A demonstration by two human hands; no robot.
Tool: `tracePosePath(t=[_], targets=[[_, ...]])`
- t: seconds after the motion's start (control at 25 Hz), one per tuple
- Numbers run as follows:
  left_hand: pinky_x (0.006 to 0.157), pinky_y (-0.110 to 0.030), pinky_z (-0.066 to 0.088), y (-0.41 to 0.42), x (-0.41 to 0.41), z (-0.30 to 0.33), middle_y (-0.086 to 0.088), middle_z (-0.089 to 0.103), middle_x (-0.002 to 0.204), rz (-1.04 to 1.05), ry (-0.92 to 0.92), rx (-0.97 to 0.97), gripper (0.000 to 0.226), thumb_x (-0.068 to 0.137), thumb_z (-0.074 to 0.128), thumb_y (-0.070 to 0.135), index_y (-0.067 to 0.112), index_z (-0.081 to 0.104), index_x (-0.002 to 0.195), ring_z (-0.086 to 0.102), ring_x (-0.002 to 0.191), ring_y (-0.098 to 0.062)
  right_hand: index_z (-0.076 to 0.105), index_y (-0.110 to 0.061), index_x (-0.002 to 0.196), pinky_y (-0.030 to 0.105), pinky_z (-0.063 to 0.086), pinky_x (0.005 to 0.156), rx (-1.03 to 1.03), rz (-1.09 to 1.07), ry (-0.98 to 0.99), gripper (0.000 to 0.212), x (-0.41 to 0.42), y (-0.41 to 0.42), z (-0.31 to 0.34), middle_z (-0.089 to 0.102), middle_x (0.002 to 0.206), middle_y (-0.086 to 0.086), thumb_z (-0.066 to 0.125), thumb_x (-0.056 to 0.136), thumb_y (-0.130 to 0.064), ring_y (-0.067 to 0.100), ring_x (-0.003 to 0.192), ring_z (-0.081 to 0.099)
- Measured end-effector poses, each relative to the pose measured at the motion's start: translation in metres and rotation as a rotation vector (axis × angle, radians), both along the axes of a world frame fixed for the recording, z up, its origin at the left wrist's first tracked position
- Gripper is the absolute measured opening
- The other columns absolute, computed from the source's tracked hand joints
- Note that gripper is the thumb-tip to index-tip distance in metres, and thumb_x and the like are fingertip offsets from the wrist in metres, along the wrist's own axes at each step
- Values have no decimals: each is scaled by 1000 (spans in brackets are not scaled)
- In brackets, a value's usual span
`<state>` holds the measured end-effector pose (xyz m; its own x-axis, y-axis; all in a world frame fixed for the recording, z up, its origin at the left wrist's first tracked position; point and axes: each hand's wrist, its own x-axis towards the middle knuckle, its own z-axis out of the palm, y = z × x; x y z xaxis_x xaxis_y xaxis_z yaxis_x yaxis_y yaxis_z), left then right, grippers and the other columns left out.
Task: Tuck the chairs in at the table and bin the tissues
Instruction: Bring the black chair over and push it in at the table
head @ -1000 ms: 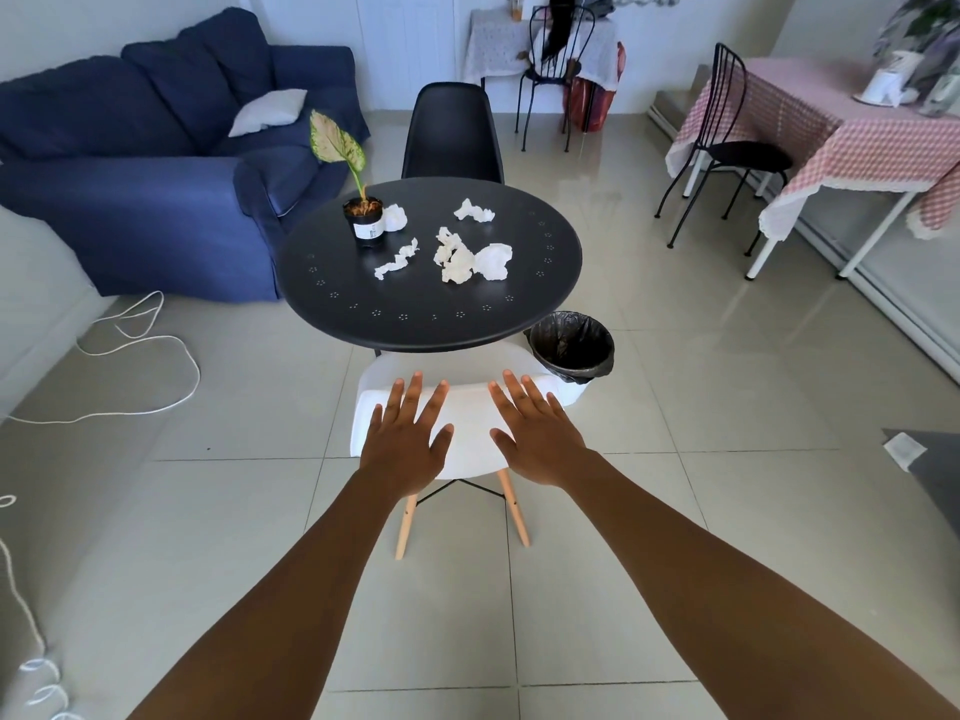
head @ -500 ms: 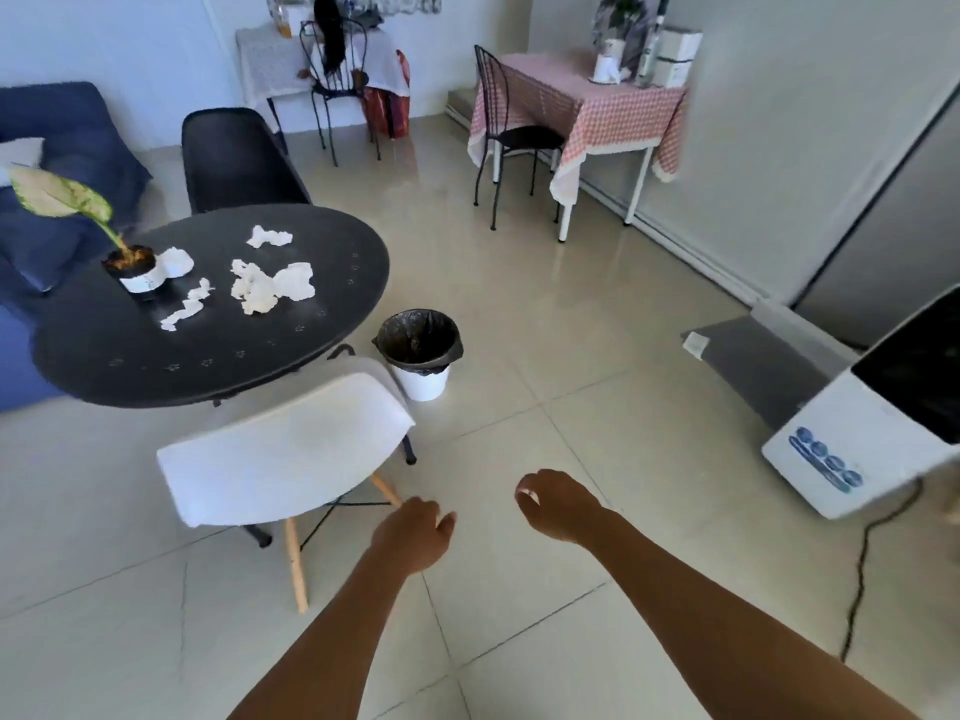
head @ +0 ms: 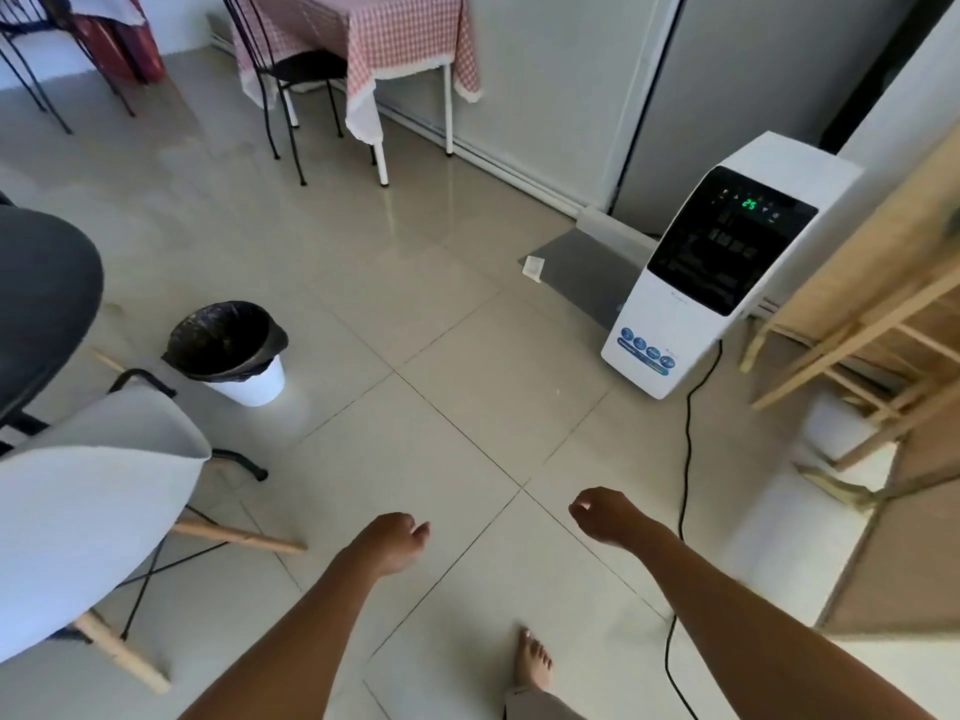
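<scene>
The white chair (head: 88, 506) with wooden legs stands at the left edge, its seat pushed under the black round table (head: 41, 283), of which only an edge shows. Just right of the table sits the white bin (head: 234, 350) with a black liner. No tissues are in view. My left hand (head: 395, 543) and my right hand (head: 602, 514) hang over bare floor tiles, both loosely curled and holding nothing, well right of the chair.
A white air cooler (head: 722, 262) stands at the right with its black cord (head: 685, 485) trailing across the floor. Wooden furniture (head: 878, 304) is at the far right. A checked-cloth table (head: 363, 39) and a wire chair (head: 296, 75) stand at the back. My bare foot (head: 532, 662) is below.
My hands have left the white chair's back and curled shut. The view has swung right, so the tabletop and its tissues have gone out of sight and the air cooler has come in.
</scene>
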<state>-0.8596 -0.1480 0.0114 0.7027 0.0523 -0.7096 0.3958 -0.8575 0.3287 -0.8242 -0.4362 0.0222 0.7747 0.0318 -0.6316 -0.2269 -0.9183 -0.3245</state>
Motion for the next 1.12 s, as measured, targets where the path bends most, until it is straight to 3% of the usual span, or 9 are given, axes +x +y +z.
tracePosePath(t=[0.12,0.2,0.28,0.36,0.56,0.64,0.76,0.92,1.12], targets=[[93,-31,41,-21,40,-6,-13,62,114,3,59,21,46,97,32,44,8,60,92,55,114,-27,64,-11,112,27,40,100,7,-87,83,30,30,-39,-11,61,122,7,43,96,-26,22,121,51],[98,-31,40,-29,64,-6,-16,60,124,4,71,37,51,98,31,43,2,60,108,54,119,-28,61,-13,83,27,43,74,66,-197,164,22,55,-51,-13,60,91,8,44,95,-20,23,95,54],[102,-32,39,-31,88,-9,-18,57,130,6,96,50,54,98,29,43,0,59,115,51,123,-29,50,-13,75,25,36,57,110,-319,239,19,84,-53,-9,53,76,6,44,93,-15,22,71,49],[105,-33,37,-25,121,-14,-19,55,134,39,102,61,55,99,29,42,-1,56,120,49,127,-30,49,-13,82,24,32,57,190,-463,292,9,121,-50,-11,51,69,5,46,90,-13,19,55,41],[108,-32,35,20,221,-31,-22,53,135,297,114,-13,56,101,25,38,-6,54,123,48,129,-30,49,-14,79,25,31,59,353,-598,360,15,248,-16,-24,49,67,5,47,94,-16,16,57,39],[99,-33,43,49,269,-32,-22,62,120,350,133,-50,56,102,26,37,-6,60,111,58,114,-31,48,-15,73,25,30,58,368,-639,371,21,311,9,-27,49,66,5,47,94,-16,17,56,39],[53,-25,37,92,338,-18,-7,54,67,611,121,-181,45,99,38,39,9,54,71,50,55,-16,54,-13,75,28,36,59,420,-624,364,20,403,53,-19,54,70,6,50,94,-20,19,59,47],[50,-22,26,140,420,1,-1,46,64,934,107,-332,35,97,45,37,13,51,71,40,52,-13,57,-13,82,30,40,62,477,-568,359,19,515,107,-11,58,74,7,50,95,-23,20,64,53],[60,-24,34,194,546,-16,-3,52,73,1026,99,-365,33,97,43,39,11,56,85,49,65,-17,57,-10,84,35,42,76,435,-472,353,20,682,171,-26,57,79,8,47,96,-23,21,67,52]])
